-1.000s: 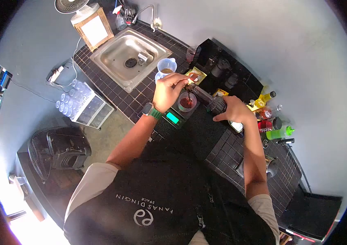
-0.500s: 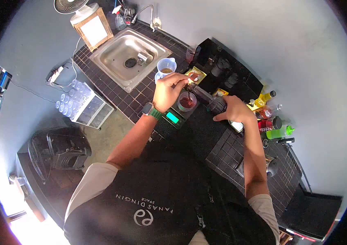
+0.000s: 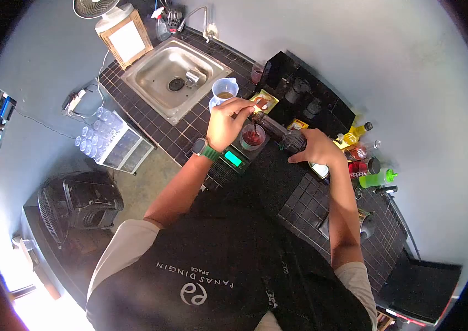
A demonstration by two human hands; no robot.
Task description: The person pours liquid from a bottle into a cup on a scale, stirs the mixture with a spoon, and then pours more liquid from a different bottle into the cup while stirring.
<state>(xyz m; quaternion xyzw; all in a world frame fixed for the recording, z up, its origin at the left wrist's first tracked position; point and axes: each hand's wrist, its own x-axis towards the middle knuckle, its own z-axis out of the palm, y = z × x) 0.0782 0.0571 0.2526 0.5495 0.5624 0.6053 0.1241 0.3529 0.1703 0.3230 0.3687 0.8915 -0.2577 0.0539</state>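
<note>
Blackish and tilted, the bottle (image 3: 273,127) spans from the right hand (image 3: 321,149), its grip wrapped round the base, to the left hand (image 3: 227,123), pinching near the mouth just above a clear cup (image 3: 251,148); pouring seems in hand, next calling for a steady tilt.

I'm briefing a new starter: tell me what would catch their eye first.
Their eye would probably land on the dark bottle that the right grip holds tilted over a clear cup, at centre, next to a glowing green display. Next come the steel sink at upper left and colourful bottles at right.
</note>
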